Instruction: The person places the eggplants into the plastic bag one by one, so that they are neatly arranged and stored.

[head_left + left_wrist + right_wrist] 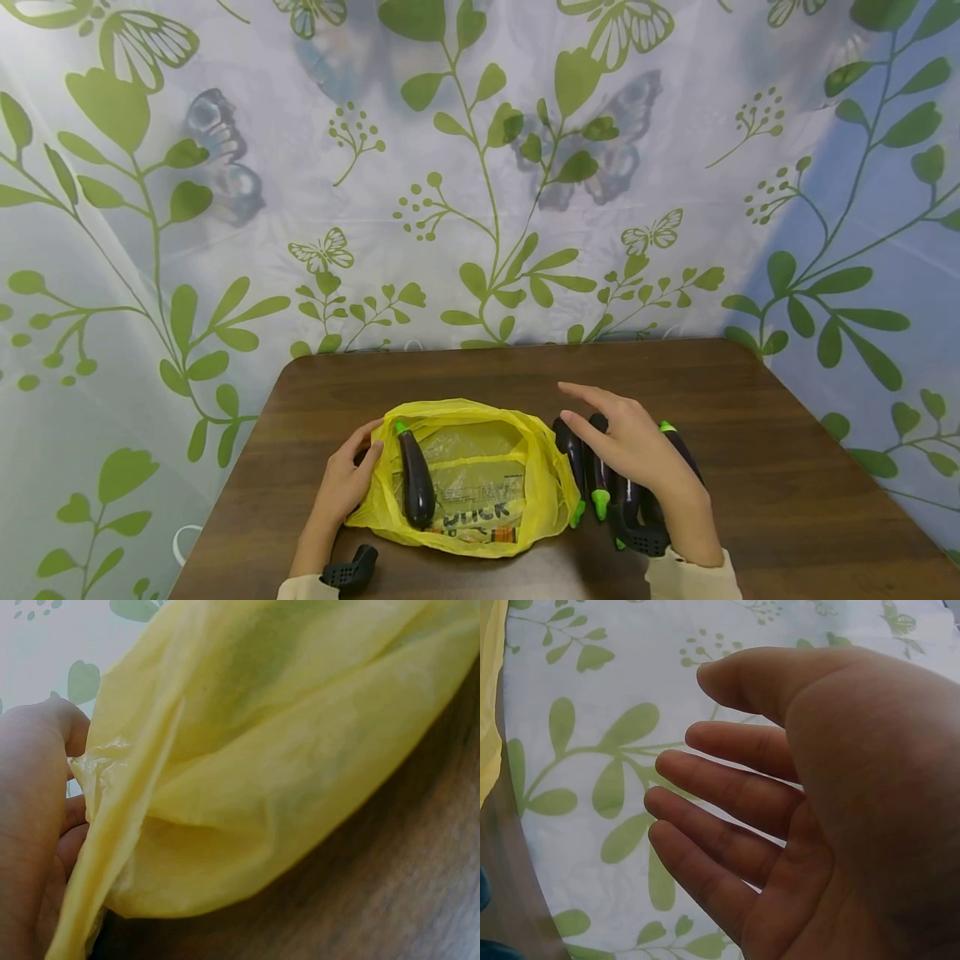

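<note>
A yellow plastic bag (558,492) lies on the table with its mouth spread wide, and one dark eggplant (417,482) with a green stem end rests inside it. At the bag's left edge my left hand (348,482) grips the rim; the left wrist view shows the thin plastic (217,825) bunched between thumb and fingers. My right hand (637,442) hovers over the eggplants (599,477) to the right of the bag, holding nothing. In the right wrist view its fingers (731,791) are extended and slightly spread, thumb apart. The hand and wrist partly hide the eggplants beneath.
Another eggplant (682,450) lies at the right of the group, partly behind the right forearm. The brown wooden table (480,375) reaches back to a hanging curtain (480,192) printed with leaves and butterflies. Each wrist carries a black camera mount (352,571).
</note>
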Tool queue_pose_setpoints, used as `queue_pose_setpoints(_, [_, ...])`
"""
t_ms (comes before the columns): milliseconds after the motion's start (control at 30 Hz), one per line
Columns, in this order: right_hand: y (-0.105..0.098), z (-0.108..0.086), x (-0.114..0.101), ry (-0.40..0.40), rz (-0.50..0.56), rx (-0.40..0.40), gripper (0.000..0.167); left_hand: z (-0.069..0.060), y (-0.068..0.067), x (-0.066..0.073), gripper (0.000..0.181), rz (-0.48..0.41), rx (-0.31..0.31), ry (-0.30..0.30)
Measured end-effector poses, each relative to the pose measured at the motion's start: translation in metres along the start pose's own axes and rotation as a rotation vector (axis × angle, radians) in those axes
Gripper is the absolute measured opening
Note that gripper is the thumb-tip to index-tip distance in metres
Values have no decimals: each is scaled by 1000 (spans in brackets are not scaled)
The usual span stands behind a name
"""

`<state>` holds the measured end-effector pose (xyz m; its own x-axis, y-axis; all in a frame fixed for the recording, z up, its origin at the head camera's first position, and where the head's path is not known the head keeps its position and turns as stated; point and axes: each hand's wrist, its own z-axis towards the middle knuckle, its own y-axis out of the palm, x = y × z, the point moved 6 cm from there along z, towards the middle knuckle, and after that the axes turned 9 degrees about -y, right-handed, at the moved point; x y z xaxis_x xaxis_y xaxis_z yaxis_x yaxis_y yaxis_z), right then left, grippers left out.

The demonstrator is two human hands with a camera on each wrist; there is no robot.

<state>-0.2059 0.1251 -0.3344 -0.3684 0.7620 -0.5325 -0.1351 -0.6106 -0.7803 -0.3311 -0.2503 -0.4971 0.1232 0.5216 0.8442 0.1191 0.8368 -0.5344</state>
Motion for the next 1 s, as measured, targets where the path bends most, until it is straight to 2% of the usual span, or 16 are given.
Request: queue_pose_setpoints(1000, [-20, -11, 21, 44, -22, 44, 51, 0, 0, 0, 42, 4, -9, -9])
